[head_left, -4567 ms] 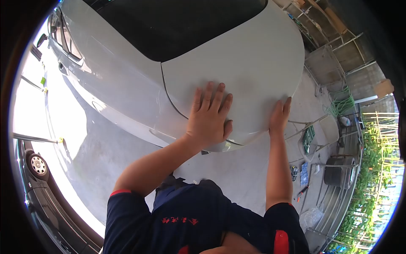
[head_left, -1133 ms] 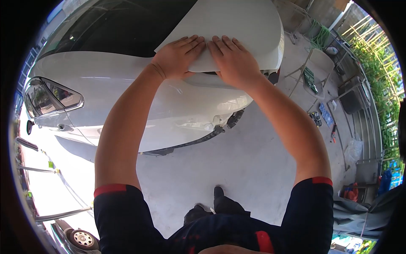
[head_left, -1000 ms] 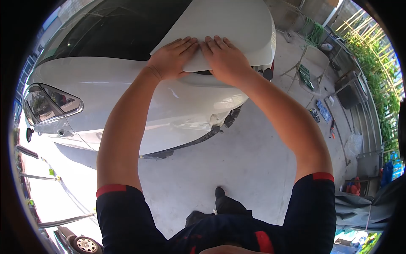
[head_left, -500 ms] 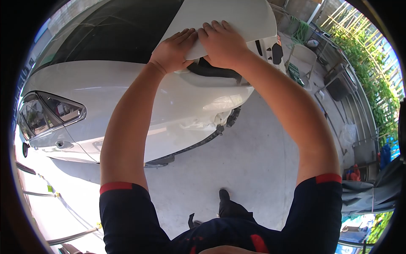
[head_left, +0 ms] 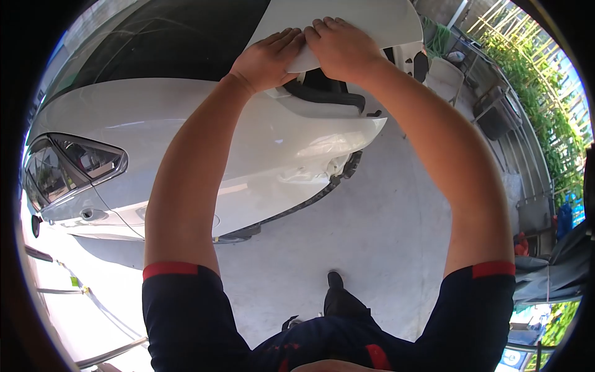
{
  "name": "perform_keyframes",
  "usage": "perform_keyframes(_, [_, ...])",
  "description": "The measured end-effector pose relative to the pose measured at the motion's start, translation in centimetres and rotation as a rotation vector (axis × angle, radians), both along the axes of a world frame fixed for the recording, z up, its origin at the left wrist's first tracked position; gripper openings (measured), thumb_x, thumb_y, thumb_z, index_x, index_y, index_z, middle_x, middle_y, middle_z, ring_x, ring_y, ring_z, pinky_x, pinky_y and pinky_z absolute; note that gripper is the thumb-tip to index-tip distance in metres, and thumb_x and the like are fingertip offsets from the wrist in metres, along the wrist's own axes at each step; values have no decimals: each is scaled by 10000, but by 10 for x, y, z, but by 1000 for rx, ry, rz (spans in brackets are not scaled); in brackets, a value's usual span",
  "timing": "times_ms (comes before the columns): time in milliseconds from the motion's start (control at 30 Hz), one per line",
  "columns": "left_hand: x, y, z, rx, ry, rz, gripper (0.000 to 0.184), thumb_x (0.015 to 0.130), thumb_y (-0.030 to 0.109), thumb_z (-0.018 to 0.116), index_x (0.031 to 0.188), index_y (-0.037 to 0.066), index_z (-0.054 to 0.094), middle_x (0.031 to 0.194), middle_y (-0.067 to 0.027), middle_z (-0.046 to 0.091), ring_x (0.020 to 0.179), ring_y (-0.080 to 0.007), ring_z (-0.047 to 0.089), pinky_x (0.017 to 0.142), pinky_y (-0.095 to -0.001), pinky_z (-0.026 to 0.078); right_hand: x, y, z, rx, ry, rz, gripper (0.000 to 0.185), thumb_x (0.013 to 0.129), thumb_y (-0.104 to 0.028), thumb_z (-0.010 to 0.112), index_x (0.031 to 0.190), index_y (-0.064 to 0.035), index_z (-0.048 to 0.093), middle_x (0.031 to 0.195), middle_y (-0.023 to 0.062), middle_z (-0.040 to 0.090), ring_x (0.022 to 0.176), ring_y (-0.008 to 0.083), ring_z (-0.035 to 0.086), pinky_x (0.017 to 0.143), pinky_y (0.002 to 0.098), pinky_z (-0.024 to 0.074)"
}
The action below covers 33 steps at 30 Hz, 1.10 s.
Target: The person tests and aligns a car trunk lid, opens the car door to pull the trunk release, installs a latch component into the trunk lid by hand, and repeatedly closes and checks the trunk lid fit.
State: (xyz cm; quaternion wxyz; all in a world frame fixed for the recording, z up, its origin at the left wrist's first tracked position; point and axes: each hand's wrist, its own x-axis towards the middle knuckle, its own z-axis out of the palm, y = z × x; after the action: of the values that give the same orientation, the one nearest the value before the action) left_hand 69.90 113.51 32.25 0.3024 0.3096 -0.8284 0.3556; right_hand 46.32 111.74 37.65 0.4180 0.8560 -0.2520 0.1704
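A white trunk lid stands raised at the rear of a white car. Side by side on its near edge, my left hand and my right hand wrap round it, fingers lying on the upper face and thumbs toward the underside. Both hands are closed on the panel. Below them, part of the trunk opening shows with its black rubber seal. The inside of the trunk is mostly hidden by my hands and the lid.
The car's dented rear corner has a dark strip exposed along its lower edge. Grey concrete floor lies beneath me. To the right are a chair, a dark boxy object, metal rails and a green hose.
The lid and both my hands have shifted up and slightly right in view. More of the trunk opening and its seal shows beneath the lid. My grip stays the same.
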Motion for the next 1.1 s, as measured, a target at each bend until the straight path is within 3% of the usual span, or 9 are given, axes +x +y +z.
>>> perform_keyframes(233, [-1, -3, -2, -24, -46, 16, 790, 786, 373, 895, 1435, 37, 594, 1467, -130, 669, 1363, -273, 652, 1172, -368, 544, 1, 11, -2, 140, 19, -142, 468, 891, -97, 677, 1347, 2, 630, 1388, 189, 689, 1315, 346, 654, 1177, 432, 495])
perform_keyframes(333, [-4, 0, -8, -16, 0, -37, 763, 779, 329, 899, 1431, 58, 610, 1463, -127, 673, 1352, -274, 661, 1140, -368, 570, -4, 1, -12, -24, 5, -6, 292, 902, -163, 661, 1144, -5, 706, 1169, 163, 756, 1089, 305, 729, 996, 415, 574])
perform_keyframes(500, [-1, -21, -10, 16, 45, 8, 755, 780, 363, 891, 1430, 82, 629, 1473, -91, 676, 1336, -237, 674, 1103, -358, 592, 0, -29, -8, -110, -14, 79, 320, 904, -167, 673, 1183, -15, 713, 1173, 139, 751, 1086, 291, 729, 993, 407, 576])
perform_keyframes(667, [-8, 7, -5, 129, 98, 68, 798, 764, 237, 909, 1480, 80, 593, 1512, -99, 650, 1374, -245, 648, 1140, -348, 571, -2, -6, -16, -60, -80, 14, 321, 935, -164, 659, 1215, -16, 712, 1242, 150, 741, 1207, 309, 698, 1068, 431, 545])
perform_keyframes(800, [-12, 2, -10, 100, 103, 62, 669, 879, 168, 811, 1498, 64, 578, 1527, -150, 627, 1390, -281, 628, 1154, -371, 561, -1, 11, -3, 179, -39, -109, 400, 906, -132, 672, 1287, -9, 683, 1314, 165, 715, 1224, 318, 680, 1108, 427, 515])
perform_keyframes(933, [-27, 17, -7, 176, 146, 135, 592, 950, 120, 738, 1514, 84, 563, 1543, -127, 616, 1425, -297, 594, 1175, -396, 548, -4, 9, -3, 342, -93, -134, 337, 890, -137, 700, 1189, 14, 735, 1228, 188, 744, 1184, 322, 687, 1071, 419, 517])
perform_keyframes(1000, [-33, 23, -7, 252, 174, 213, 606, 959, 80, 708, 1542, 98, 543, 1570, -126, 592, 1450, -304, 569, 1197, -416, 527, -15, 19, 12, 366, -5, -125, 351, 871, -166, 710, 1159, 31, 748, 1197, 195, 753, 1146, 324, 696, 1076, 434, 510])
perform_keyframes(1033, [-34, 24, -5, 264, 175, 209, 625, 958, 76, 707, 1557, 106, 529, 1577, -127, 584, 1455, -306, 563, 1203, -419, 522, -18, 16, 24, 414, 199, -161, 492, 913, -331, 727, 1277, -1, 738, 1239, 191, 759, 1191, 338, 703, 1087, 494, 513])
perform_keyframes(1100, [-42, 31, -4, 304, 186, 231, 656, 956, 57, 693, 1582, 113, 505, 1596, -128, 566, 1470, -310, 548, 1219, -427, 505, -56, 12, 69, 684, 151, -13, 598, 930, -473, 721, 1362, -59, 719, 1284, 172, 758, 1241, 339, 697, 1095, 501, 519])
